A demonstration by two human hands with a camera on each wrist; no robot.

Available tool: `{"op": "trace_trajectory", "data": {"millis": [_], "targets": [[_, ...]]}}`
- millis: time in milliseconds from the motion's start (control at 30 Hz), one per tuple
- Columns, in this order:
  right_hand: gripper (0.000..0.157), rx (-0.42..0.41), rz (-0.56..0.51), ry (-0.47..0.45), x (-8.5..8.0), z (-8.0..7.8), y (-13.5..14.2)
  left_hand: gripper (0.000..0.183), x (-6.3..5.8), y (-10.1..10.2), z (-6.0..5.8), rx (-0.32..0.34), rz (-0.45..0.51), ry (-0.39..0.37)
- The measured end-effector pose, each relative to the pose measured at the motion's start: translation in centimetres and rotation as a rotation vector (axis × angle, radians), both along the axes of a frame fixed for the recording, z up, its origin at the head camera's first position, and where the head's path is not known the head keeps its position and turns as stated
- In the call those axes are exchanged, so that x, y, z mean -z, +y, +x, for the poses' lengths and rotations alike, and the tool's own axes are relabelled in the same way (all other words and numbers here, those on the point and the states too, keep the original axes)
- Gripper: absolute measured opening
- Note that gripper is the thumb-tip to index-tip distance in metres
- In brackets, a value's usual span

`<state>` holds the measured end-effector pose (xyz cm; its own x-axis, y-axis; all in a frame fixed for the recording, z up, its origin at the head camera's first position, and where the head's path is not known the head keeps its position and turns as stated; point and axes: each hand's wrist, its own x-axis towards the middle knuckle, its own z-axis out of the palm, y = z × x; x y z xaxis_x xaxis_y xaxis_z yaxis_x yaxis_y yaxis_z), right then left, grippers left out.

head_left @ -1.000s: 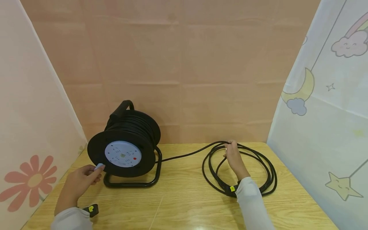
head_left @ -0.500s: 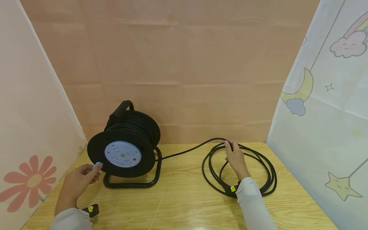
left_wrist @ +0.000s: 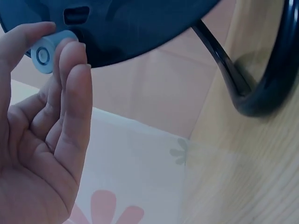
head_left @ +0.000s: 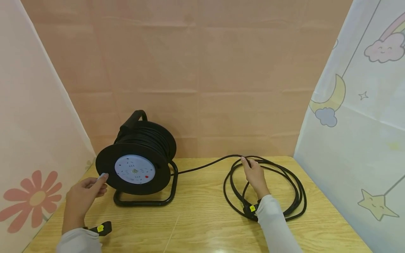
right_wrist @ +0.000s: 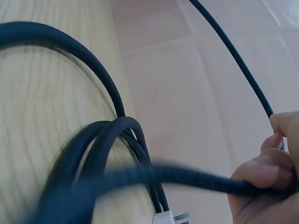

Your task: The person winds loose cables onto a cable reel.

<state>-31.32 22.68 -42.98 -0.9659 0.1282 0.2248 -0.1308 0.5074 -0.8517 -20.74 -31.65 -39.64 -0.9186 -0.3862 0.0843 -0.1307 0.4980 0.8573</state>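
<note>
A black cable reel (head_left: 102, 165) with a pale socket plate stands tilted on its tubular frame at the left. My left hand (head_left: 83, 195) pinches the small pale blue winding knob (left_wrist: 43, 55) on the reel's front disc, between thumb and fingers. From the reel a black cable (head_left: 202, 167) runs right, its near end rising into my right hand (head_left: 257, 177). That hand grips the cable with curled fingers, above the loose loops (head_left: 300, 189) on the table. In the right wrist view the cable leaves the fist on both sides.
A pale plug (right_wrist: 163, 218) with metal pins shows by the loops. The wooden table (head_left: 196, 225) is bounded by a peach cloth (head_left: 196, 70) behind and printed cloths at both sides. The reel's carrying handle (head_left: 131, 120) points up and back.
The knob and left hand have shifted a little up and left, and the reel's disc has turned slightly clockwise. My right hand has moved slightly left with the cable.
</note>
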Motion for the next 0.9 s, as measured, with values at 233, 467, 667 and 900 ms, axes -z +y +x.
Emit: {"op": "trace_trajectory", "data": {"millis": [233,467,667,900], "targets": [[0.061,-0.002,0.024,0.046,-0.1,0.2,-0.5,0.055,-0.8,0.7,0.1,-0.081,0.12,0.128],[0.048,-0.04,0.109,0.05,-1.3,0.7,-1.1,0.056,-2.0,1.5,0.2,-0.196,0.143,0.119],[0.045,-0.1,0.178,0.095,-1.6,0.7,-1.5,0.054,-2.6,2.2,0.3,-0.267,0.14,0.127],[0.038,-0.131,0.153,0.056,-1.9,1.0,-2.1,0.045,-3.2,3.1,0.2,-0.322,0.14,0.262]]}}
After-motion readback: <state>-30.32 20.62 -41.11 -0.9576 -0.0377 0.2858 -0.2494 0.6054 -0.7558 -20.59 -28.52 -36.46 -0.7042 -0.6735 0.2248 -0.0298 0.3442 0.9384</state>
